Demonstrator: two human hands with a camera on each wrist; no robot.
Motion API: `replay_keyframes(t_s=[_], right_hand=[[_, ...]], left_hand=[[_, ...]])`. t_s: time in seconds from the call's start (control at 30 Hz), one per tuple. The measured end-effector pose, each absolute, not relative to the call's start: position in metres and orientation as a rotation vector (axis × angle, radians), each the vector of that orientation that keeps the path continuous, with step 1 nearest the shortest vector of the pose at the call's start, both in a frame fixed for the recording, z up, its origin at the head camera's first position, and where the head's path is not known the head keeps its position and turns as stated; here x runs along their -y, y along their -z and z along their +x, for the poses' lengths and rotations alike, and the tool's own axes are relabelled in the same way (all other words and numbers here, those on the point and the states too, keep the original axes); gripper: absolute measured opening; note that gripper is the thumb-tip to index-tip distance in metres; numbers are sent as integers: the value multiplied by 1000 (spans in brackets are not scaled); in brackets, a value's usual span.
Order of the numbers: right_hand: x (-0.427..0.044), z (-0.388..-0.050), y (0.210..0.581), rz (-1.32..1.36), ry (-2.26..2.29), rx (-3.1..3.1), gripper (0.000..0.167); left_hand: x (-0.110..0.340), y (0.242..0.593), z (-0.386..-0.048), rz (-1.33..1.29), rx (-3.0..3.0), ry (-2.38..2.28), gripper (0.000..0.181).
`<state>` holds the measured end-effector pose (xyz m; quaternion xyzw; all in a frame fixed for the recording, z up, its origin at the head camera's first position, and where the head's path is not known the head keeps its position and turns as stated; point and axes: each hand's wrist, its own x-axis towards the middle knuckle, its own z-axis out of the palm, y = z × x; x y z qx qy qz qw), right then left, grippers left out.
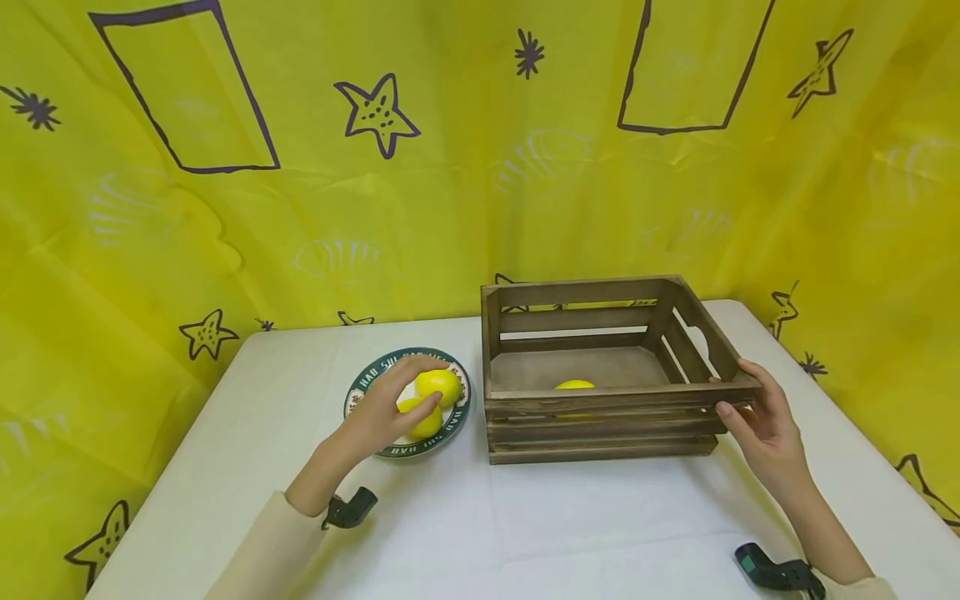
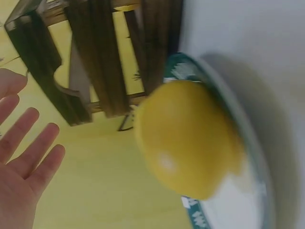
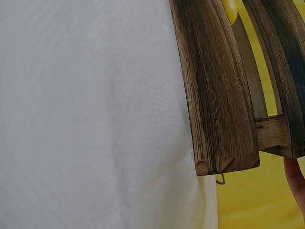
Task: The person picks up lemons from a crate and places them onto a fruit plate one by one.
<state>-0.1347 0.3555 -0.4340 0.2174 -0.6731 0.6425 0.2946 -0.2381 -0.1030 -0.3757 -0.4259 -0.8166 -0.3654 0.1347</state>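
Tabletop (image 1: 600, 525) plate (image 1: 456, 419): head, left-wrist views only

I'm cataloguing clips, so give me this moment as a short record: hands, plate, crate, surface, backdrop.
left hand: open over the plate, fingers and thumb about the lemons; contact unclear
right hand: grips the crate's front right corner
plate: green lettered rim; two lemons
crate: slatted wood, right of plate; one lemon visible inside
surface: white tablecloth
backdrop: yellow cloth, dark star drawings
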Motion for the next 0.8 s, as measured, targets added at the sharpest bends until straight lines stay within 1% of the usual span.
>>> replay_keyframes(t_s=[0.27, 0.47, 0.63, 0.8], right_hand=[[-355, -134, 434, 557, -1704, 1798, 67], [-354, -133, 435, 554, -1696, 1803, 67], [-354, -132, 435, 551, -1699, 1801, 66], [-354, -132, 434, 553, -1691, 1807, 66]], left_hand=[[86, 345, -252, -1368, 2213, 1028, 42], [72, 324, -259, -1489, 2224, 1055, 41], [58, 313, -267, -1623, 2206, 1102, 38], [44, 308, -273, -1693, 2225, 1137, 40]])
